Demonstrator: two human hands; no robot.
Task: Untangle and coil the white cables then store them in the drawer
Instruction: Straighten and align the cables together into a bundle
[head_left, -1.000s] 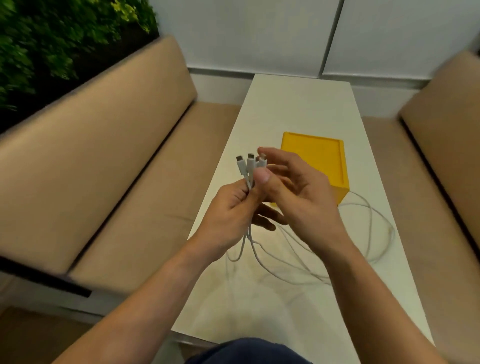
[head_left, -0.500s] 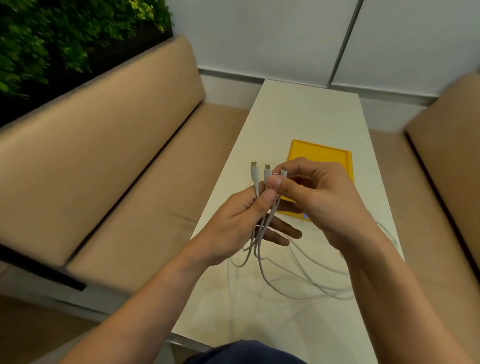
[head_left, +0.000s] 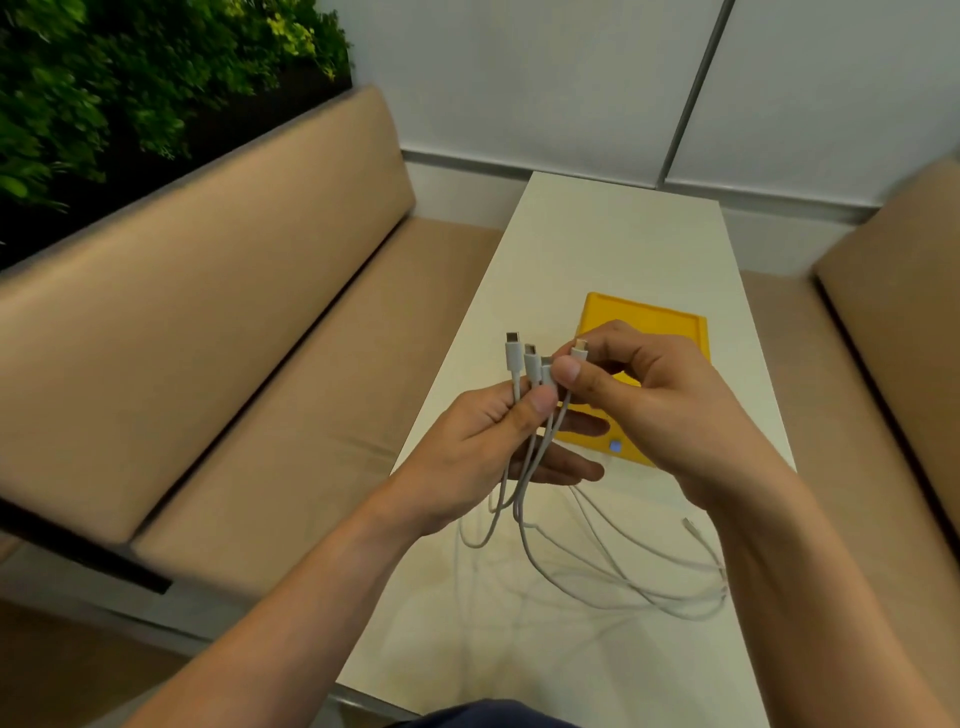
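Note:
Several white cables (head_left: 524, 499) hang from my two hands above a narrow white table (head_left: 613, 244). My left hand (head_left: 483, 447) pinches the cables just below their plugs, thumb on top, with the plug ends (head_left: 514, 353) sticking up side by side. My right hand (head_left: 660, 395) pinches one plug (head_left: 580, 349) between thumb and forefinger. The slack lies in loose tangled loops (head_left: 649, 577) on the tabletop below my right forearm. A yellow drawer box (head_left: 649, 322) with a small blue knob (head_left: 615, 446) stands behind my hands, its drawer closed.
Tan cushioned benches run along both sides of the table, one at the left (head_left: 208, 338) and one at the right (head_left: 898, 312). A green plant wall (head_left: 130, 88) rises behind the left bench. A white wall closes the far end.
The view has shifted, so hands and box sit further right and lower. The plugs have fanned apart, and my right thumb and forefinger have moved onto the rightmost plug.

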